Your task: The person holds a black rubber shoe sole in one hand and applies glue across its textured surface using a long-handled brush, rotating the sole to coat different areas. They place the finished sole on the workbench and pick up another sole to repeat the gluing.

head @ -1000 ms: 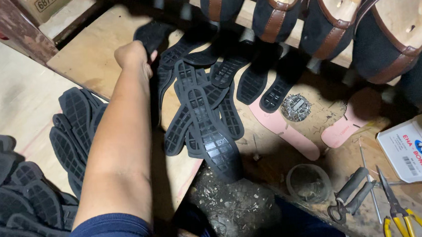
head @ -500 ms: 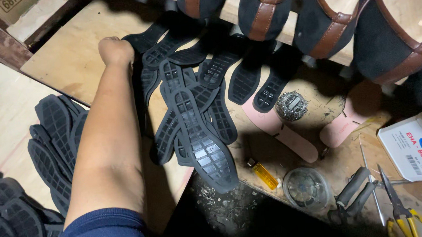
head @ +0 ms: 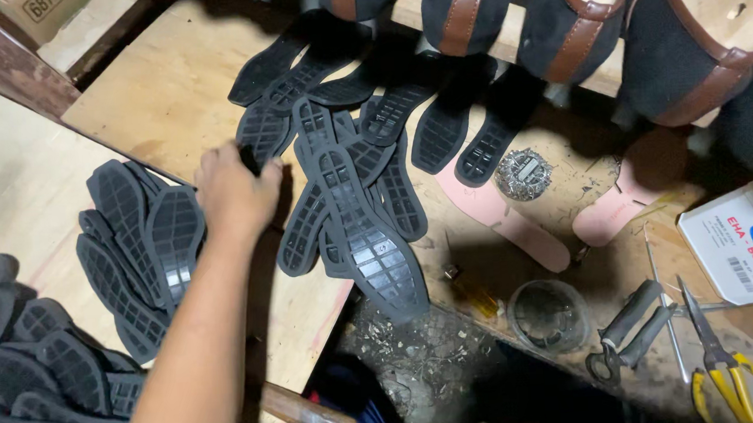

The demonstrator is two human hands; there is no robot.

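Observation:
My left hand [head: 236, 193] reaches out over the plywood bench [head: 164, 85], knuckles up and fingers curled. It grips the near end of a black rubber shoe sole [head: 262, 133] at the left edge of a spread pile of black soles [head: 370, 238]. These soles lie tread up and overlap one another. A second heap of black soles [head: 144, 236] lies just left of my forearm. My right hand is out of the picture.
Black shoes with brown bands [head: 575, 21] stand in a row on lasts along the far edge. Pink insoles [head: 519, 224], a small round tin [head: 524, 173], a white can [head: 745, 243], a clear round lid [head: 547, 314], scissors [head: 628, 331] and yellow-handled pliers [head: 727, 364] lie at the right.
My left hand has drawn back toward me, from the far side of the pile to its near left edge, and the view has shifted slightly.

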